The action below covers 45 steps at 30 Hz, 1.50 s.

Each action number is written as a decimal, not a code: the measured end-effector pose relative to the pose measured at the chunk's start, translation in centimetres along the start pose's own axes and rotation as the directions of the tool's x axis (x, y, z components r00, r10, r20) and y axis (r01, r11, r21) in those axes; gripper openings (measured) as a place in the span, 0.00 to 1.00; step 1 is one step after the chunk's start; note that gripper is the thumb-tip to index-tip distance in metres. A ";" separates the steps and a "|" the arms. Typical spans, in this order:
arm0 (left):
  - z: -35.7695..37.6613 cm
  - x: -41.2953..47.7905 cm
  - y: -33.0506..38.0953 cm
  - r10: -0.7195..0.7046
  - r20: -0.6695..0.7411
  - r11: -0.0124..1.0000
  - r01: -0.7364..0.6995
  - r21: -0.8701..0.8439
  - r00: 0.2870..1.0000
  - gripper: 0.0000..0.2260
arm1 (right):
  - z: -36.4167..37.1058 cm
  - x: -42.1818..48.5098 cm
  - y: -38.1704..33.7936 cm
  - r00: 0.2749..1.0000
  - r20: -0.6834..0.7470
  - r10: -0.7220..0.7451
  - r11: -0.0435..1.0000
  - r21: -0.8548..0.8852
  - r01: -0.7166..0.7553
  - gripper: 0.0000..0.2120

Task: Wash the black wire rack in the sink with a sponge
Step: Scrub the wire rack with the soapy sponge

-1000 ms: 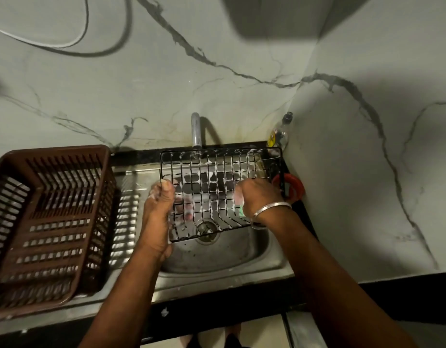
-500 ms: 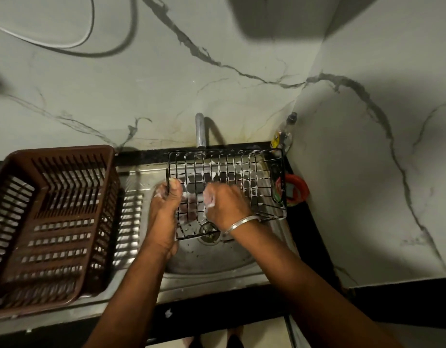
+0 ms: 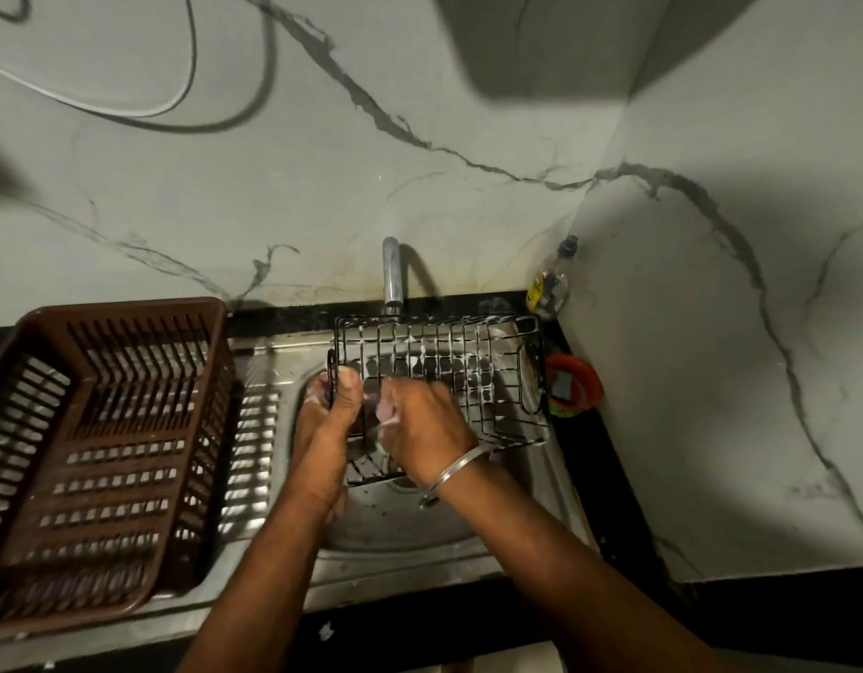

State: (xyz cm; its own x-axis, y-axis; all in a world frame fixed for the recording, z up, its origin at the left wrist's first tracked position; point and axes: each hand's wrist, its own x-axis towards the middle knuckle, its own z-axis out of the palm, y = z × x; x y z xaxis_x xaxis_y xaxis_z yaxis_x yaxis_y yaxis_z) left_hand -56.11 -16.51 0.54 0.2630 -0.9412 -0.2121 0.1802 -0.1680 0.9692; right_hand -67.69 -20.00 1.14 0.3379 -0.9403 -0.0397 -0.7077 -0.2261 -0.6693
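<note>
The black wire rack (image 3: pixel 468 366), streaked with white foam, is held tilted over the steel sink (image 3: pixel 410 522), just below the tap. My left hand (image 3: pixel 330 420) grips the rack's left edge, thumb on top. My right hand (image 3: pixel 422 429), a metal bangle on its wrist, is curled round a sponge (image 3: pixel 383 448) and presses it against the rack's left part. Only a small green bit of the sponge shows under the fingers.
A brown plastic dish basket (image 3: pixel 104 459) stands on the drainboard at the left. The tap (image 3: pixel 392 276) rises behind the sink. A dish soap bottle (image 3: pixel 550 284) stands in the corner, and an orange round holder (image 3: pixel 573 386) lies on the counter right of the sink. Marble walls close in behind and right.
My right hand has moved left across the rack with the sponge, from its right part to near my left hand. The rack has swung slightly to the right and tilted.
</note>
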 end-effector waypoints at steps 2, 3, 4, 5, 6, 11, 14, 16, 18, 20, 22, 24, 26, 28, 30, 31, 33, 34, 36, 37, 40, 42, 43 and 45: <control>0.1 -0.1 -0.1 -0.008 0.008 1.000 0.008 -0.024 1.000 0.25 | 0.3 -0.3 -0.3 0.999 0.026 -0.021 1.000 -0.010 0.021 0.17; 0.2 -0.1 -0.3 -0.007 0.017 1.000 0.007 -0.023 1.000 0.24 | 0.4 -0.3 -0.4 0.998 0.037 -0.047 0.999 0.020 0.046 0.16; 0.1 0.0 -0.5 -0.010 0.019 1.000 0.010 -0.023 1.000 0.23 | 0.4 -0.3 -0.3 0.998 0.039 -0.056 0.996 0.071 0.054 0.15; 0.2 -0.1 -0.3 -0.017 0.018 1.000 0.017 -0.026 1.000 0.24 | 0.0 -0.2 -0.1 0.999 0.027 -0.047 0.990 0.133 0.043 0.14; 0.2 -0.2 -0.1 -0.031 -0.004 0.999 0.031 -0.021 1.000 0.28 | -0.4 0.0 0.4 1.000 -0.010 -0.026 0.988 0.153 0.027 0.14; -0.3 -0.2 0.0 -0.089 -0.009 0.994 0.088 -0.062 0.996 0.34 | -2.3 0.0 2.8 0.996 0.085 -0.025 0.999 -0.019 0.027 0.14; -0.2 -0.2 0.4 -0.101 -0.022 0.993 0.099 -0.064 0.995 0.39 | -3.6 0.0 3.4 0.962 0.267 -0.057 0.992 0.127 0.023 0.12; -0.2 -0.2 0.5 -0.118 -0.036 0.991 0.115 -0.070 0.992 0.48 | -5.1 -0.3 3.8 0.941 0.327 -0.090 0.985 0.170 0.035 0.12; -0.3 0.0 0.6 -0.138 -0.028 0.986 0.135 -0.094 0.990 0.52 | -5.9 -0.7 4.2 0.920 0.373 -0.117 0.993 0.060 0.102 0.11; -0.2 0.2 0.7 -0.149 -0.027 0.982 0.145 -0.120 0.988 0.52 | -5.8 -1.3 4.2 0.913 0.388 -0.125 0.986 -0.055 0.158 0.10; 0.0 0.0 0.9 -0.149 -0.019 0.980 0.145 -0.140 0.989 0.47 | -5.9 -1.8 4.2 0.918 0.375 -0.125 0.989 -0.031 0.147 0.11; 0.0 0.0 0.9 -0.155 -0.009 0.978 0.152 -0.141 0.988 0.40 | -6.4 -2.0 4.6 0.895 0.426 -0.135 0.991 0.033 0.134 0.11; 0.0 0.0 1.0 -0.178 0.002 0.973 0.177 -0.145 0.984 0.42 | -7.0 -2.3 5.1 0.853 0.494 -0.169 0.986 0.072 0.153 0.15; -0.1 0.1 1.2 -0.209 0.023 0.965 0.210 -0.154 0.978 0.44 | -7.2 -2.4 5.4 0.863 0.443 -0.244 0.969 0.069 0.239 0.15; 0.1 0.2 1.6 -0.229 0.018 0.962 0.229 -0.147 0.973 0.39 | -7.2 -2.0 5.7 0.894 0.312 -0.322 0.946 0.065 0.318 0.12; 0.2 0.4 1.7 -0.235 0.007 0.963 0.234 -0.132 0.972 0.34 | -7.4 -1.6 5.9 0.900 0.255 -0.354 0.935 0.064 0.350 0.10; 0.3 0.8 1.6 -0.248 0.040 0.962 0.251 -0.106 0.968 0.27 | -8.2 -0.8 5.8 0.895 0.197 -0.401 0.916 0.089 0.391 0.08; 0.5 0.8 1.5 -0.255 0.067 0.961 0.260 -0.091 0.965 0.26 | -8.7 -0.4 5.7 0.886 0.193 -0.420 0.907 0.114 0.405 0.07; 0.6 0.8 1.3 -0.257 0.104 0.962 0.265 -0.066 0.961 0.34 | -9.8 0.2 5.6 0.869 0.196 -0.455 0.888 0.172 0.426 0.07; 0.7 0.7 1.2 -0.250 0.109 0.965 0.257 -0.052 0.962 0.41 | -10.3 0.5 5.7 0.865 0.198 -0.460 0.883 0.200 0.424 0.07; 0.5 1.1 0.6 -0.085 0.129 0.996 0.082 0.026 0.988 0.41 | -11.8 1.5 6.3 0.885 0.218 -0.411 0.903 0.234 0.362 0.11; 0.2 1.0 0.6 0.042 0.198 0.980 -0.079 0.181 0.979 0.30 | -12.3 2.4 6.8 0.887 0.265 -0.378 0.917 0.235 0.321 0.11; 0.2 0.8 1.0 0.086 0.217 0.961 -0.139 0.241 0.972 0.24 | -12.5 3.0 7.0 0.886 0.294 -0.358 0.925 0.241 0.294 0.11; 0.3 0.8 1.3 0.153 0.249 0.941 -0.218 0.257 0.956 0.18 | -12.7 4.0 7.6 0.892 0.327 -0.313 0.933 0.280 0.226 0.12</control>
State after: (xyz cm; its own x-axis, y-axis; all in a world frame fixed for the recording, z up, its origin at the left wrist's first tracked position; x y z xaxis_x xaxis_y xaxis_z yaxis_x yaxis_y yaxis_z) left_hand -55.91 -17.54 1.65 0.0428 -0.9988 -0.0232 -0.1316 -0.0286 0.9909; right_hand -79.57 -28.73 5.35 0.7258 -0.6845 -0.0679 -0.4106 -0.3520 -0.8412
